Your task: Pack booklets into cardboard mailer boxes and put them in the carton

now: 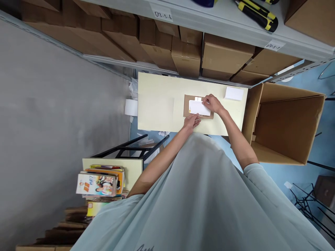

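A flat brown cardboard piece (186, 109), perhaps a mailer, lies on the cream table top (157, 104). On it is a white rectangular paper (199, 107) with a small orange mark at its lower left corner. A smaller white slip (198, 99) shows just above that paper. My right hand (211, 103) is closed in a pinch at the paper's upper right corner. Along the lower edge of the cardboard lies my left hand (192, 121), fingers partly apart, one fingertip touching the paper's bottom edge.
A stack of white paper (234, 93) sits at the table's right end. Beside it stands a large open carton (288, 129). A shelf of brown boxes (187, 55) runs behind, with a yellow-black utility knife (258, 15) above. Magazines (98, 184) are piled at lower left.
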Demonstrator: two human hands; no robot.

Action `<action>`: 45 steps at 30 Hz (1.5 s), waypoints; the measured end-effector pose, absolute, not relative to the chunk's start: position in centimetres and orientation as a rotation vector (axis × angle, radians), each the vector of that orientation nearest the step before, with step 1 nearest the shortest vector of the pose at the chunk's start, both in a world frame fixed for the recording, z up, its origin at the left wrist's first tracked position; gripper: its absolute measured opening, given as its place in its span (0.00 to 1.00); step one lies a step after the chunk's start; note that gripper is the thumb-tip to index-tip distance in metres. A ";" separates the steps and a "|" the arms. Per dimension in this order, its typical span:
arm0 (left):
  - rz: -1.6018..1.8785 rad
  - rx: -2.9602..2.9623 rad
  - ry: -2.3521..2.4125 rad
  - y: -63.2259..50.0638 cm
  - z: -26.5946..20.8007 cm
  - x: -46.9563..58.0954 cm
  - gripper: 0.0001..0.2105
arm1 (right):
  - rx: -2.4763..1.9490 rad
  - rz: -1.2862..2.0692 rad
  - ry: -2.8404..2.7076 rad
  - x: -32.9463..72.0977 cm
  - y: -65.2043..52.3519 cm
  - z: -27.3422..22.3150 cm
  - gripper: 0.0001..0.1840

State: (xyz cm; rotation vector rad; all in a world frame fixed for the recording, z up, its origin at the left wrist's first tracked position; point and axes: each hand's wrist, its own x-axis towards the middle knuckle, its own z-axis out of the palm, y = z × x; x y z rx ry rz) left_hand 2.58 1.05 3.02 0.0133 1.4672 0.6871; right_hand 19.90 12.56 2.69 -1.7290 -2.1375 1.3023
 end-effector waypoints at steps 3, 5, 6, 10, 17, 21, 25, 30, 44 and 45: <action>0.682 -0.017 1.475 1.7 2.8 2.7 0.13 | -1.736 1.314 -2.139 19.5 13.3 1.8 0.08; 0.676 -0.032 1.489 1.9 2.7 2.8 0.10 | -1.745 1.315 -2.142 19.4 13.5 1.4 0.09; 0.672 -0.037 1.501 2.1 2.7 2.8 0.09 | -1.755 1.312 -2.145 19.3 13.5 1.2 0.09; 0.640 -0.034 1.548 2.5 2.6 2.8 0.09 | -1.813 1.283 -2.179 19.3 13.6 0.3 0.07; 0.602 -0.030 1.595 3.2 2.5 2.8 0.09 | -1.874 1.244 -2.201 18.8 14.0 -0.6 0.07; 0.590 0.008 1.605 3.3 2.7 2.7 0.09 | -1.877 1.220 -2.212 18.6 14.0 -0.8 0.06; 0.572 0.054 1.617 3.4 2.7 2.6 0.09 | -1.893 1.205 -2.210 18.4 13.9 -0.6 0.05; 0.531 0.085 1.632 3.5 2.6 2.3 0.11 | -1.945 1.240 -2.205 18.1 14.0 0.4 0.05; 0.455 0.349 1.613 3.0 2.7 1.5 0.11 | -1.884 1.202 -2.244 18.6 13.1 1.5 0.16; 0.464 0.463 1.598 2.8 2.9 1.1 0.12 | -1.853 1.144 -2.265 18.7 12.4 1.8 0.17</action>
